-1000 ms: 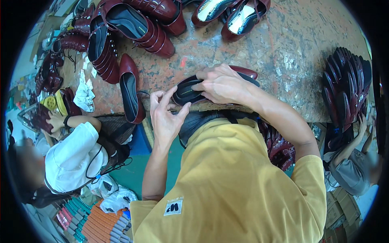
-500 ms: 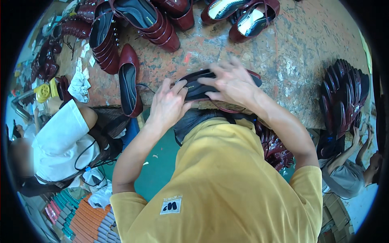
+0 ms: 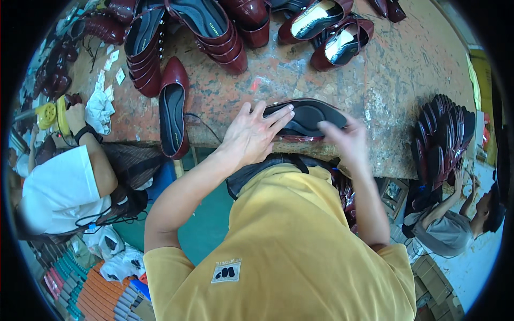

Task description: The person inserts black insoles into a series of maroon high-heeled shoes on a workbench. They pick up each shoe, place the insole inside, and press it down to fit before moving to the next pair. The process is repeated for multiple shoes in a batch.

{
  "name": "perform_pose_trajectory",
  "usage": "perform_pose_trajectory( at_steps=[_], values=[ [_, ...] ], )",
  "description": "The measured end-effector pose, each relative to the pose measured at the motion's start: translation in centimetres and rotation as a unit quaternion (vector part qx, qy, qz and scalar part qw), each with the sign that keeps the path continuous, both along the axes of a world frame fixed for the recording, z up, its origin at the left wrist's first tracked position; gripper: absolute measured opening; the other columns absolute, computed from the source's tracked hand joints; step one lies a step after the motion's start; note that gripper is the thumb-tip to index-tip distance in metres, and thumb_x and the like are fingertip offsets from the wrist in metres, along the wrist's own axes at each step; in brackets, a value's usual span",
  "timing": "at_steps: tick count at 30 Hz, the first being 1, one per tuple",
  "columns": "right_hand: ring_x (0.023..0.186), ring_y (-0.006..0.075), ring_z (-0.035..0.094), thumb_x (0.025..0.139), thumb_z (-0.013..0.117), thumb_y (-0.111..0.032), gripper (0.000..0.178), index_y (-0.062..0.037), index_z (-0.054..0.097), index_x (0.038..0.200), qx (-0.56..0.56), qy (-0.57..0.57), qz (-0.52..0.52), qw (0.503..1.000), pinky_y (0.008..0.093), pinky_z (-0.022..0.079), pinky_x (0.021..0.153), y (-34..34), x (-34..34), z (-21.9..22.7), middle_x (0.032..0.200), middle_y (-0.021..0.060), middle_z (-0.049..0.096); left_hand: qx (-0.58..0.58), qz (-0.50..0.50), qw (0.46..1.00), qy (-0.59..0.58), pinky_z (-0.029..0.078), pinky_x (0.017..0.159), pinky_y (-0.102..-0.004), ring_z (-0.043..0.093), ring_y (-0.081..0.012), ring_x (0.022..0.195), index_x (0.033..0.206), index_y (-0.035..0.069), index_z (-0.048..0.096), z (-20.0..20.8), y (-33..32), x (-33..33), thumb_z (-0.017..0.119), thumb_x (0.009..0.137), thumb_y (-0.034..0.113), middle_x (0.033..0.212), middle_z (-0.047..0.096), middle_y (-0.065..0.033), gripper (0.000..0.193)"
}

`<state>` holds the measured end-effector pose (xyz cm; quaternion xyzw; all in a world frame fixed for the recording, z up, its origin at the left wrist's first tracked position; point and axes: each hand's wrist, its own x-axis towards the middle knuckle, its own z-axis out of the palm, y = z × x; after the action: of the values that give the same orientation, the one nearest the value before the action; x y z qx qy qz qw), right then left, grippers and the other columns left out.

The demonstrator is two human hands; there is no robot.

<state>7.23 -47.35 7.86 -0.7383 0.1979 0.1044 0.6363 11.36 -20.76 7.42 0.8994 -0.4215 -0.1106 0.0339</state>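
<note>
The desk (image 3: 300,72) has a scuffed, flaking top, mottled brown and grey. At its near edge lies a glossy dark-red shoe (image 3: 305,138), a matte black insole (image 3: 310,116) with a smooth rounded pad lying in or over it. At the shoe's left end, the left hand (image 3: 256,131) stretches two fingers close together onto the insole. At its right end, the right hand (image 3: 350,143) is blurred, thumb apart from the other fingers; whether they pinch anything I can't tell. Left of the shoe sits a slender pointed pump (image 3: 174,77); beyond it, shiny nested shoes (image 3: 227,60) form ridges.
</note>
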Motion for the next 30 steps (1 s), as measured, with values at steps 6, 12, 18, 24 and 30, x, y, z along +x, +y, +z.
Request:
perform_pose_trajectory(
  at_steps=[6,12,18,24,30],
  values=[
    [0.080,0.0307,0.075,0.082,0.074,-0.008,0.031,0.0003,0.073,0.112,-0.488,-0.227,0.245,0.806,0.0429,0.062,0.067,7.4,0.2,-1.5,0.091,0.0124,0.067,0.010,-0.024,0.998,0.050,0.045,0.113,-0.0495,0.050,-0.0344,0.141,0.148,0.017,0.068,0.3,0.2,1.0,0.084,0.082,0.031,0.171,0.045,-0.0042,0.069],
    [0.110,0.0413,0.073,0.086,0.084,-0.020,0.050,0.0011,0.068,0.128,-0.390,-0.156,0.367,0.830,0.0534,0.061,0.091,3.4,1.4,0.6,0.122,0.0216,0.068,-0.057,-0.145,0.988,-0.013,0.022,0.135,-0.0574,0.031,-0.0257,0.165,0.152,0.011,0.063,-0.3,1.4,1.6,0.080,0.083,0.022,0.179,0.035,-0.0048,0.072],
    [0.147,0.0424,0.051,0.066,0.099,-0.029,0.116,-0.0064,0.044,0.165,-0.346,-0.270,0.317,0.841,0.0548,0.037,0.127,-3.7,1.8,-4.2,0.157,0.0220,0.056,0.108,-0.235,0.965,0.038,0.012,0.137,-0.0632,0.030,-0.0190,0.166,0.157,0.007,0.057,1.3,-6.5,2.9,0.077,0.078,0.029,0.178,0.036,-0.0057,0.084],
    [0.146,0.0424,0.054,0.062,0.102,-0.030,0.119,-0.0045,0.045,0.164,-0.307,-0.287,0.299,0.857,0.0556,0.038,0.127,-4.2,2.7,-5.8,0.154,0.0226,0.059,0.048,-0.201,0.977,0.051,0.011,0.140,-0.0501,0.027,-0.0191,0.168,0.169,0.002,0.037,1.1,-2.9,2.9,0.080,0.071,0.035,0.179,0.036,-0.0084,0.113],
    [0.148,0.0407,0.053,0.064,0.101,-0.028,0.116,-0.0057,0.046,0.163,-0.310,-0.294,0.303,0.852,0.0557,0.037,0.129,-4.4,2.9,-6.0,0.155,0.0231,0.059,0.066,-0.198,0.978,0.021,0.021,0.136,-0.0536,0.035,-0.0250,0.164,0.160,0.002,0.049,1.5,-7.0,1.9,0.078,0.076,0.028,0.168,0.048,-0.0124,0.092]
  ],
)
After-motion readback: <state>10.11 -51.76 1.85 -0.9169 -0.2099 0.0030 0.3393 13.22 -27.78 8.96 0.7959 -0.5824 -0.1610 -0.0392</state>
